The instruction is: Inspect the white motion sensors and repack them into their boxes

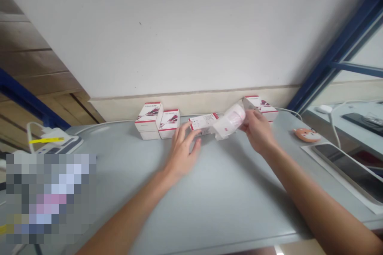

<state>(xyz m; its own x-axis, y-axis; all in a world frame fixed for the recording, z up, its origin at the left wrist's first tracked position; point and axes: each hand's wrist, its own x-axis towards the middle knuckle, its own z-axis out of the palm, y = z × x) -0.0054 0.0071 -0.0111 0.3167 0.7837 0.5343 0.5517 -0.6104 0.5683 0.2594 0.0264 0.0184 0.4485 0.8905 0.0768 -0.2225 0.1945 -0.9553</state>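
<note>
My right hand (259,131) is closed at the right end of a white item in clear plastic wrap (229,121), which has a pinkish patch and hangs just above the table. What lies inside the wrap is blurred. My left hand (181,153) has its fingers apart, with the fingertips at the near left edge of a white-and-red carton (202,122) lying by the wall. Whether they press on it I cannot tell. Behind my right hand stand more red-and-white cartons (267,107), partly hidden by it. To the left are a stacked pair of small cartons (149,117) and a lower carton (169,121).
A grey table (191,207) runs along the wall. At right lie an orange animal-shaped object (307,134) and a dark phone-like slab (350,169) on a white sheet. A power strip (60,143) with cables sits at left, near a pixelated area. Blue frame posts (338,48) flank the table.
</note>
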